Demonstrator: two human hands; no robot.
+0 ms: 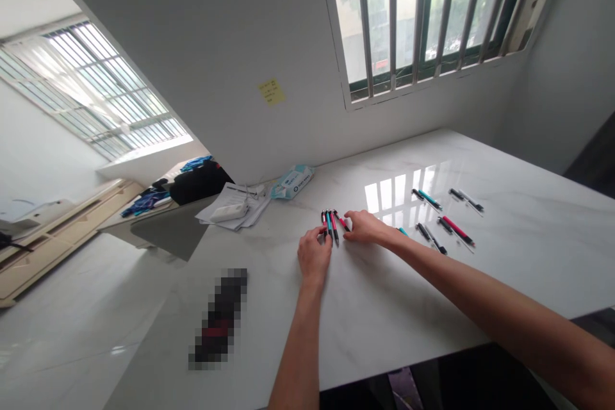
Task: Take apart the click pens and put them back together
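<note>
A small row of pens lies side by side on the marble-patterned table in front of me, including a teal pen [329, 221] and a red pen [334, 225] with a dark tip. My left hand [314, 253] bends its fingers and thumb around the near left end of this row, touching the pens. From the other side, my right hand [365, 227] has finger and thumb at a slanted red-and-black pen [340, 220], on the row's right edge. Under my right forearm, a teal pen end [401, 231] is partly hidden.
On the right lie loose parts: a teal barrel [430, 199], a red barrel [458, 230], a white barrel [469, 199] and dark grips [423, 231]. A wipes pack [292, 182] and papers [235, 206] sit at the back left. A pixelated dark object [221, 320] is near left.
</note>
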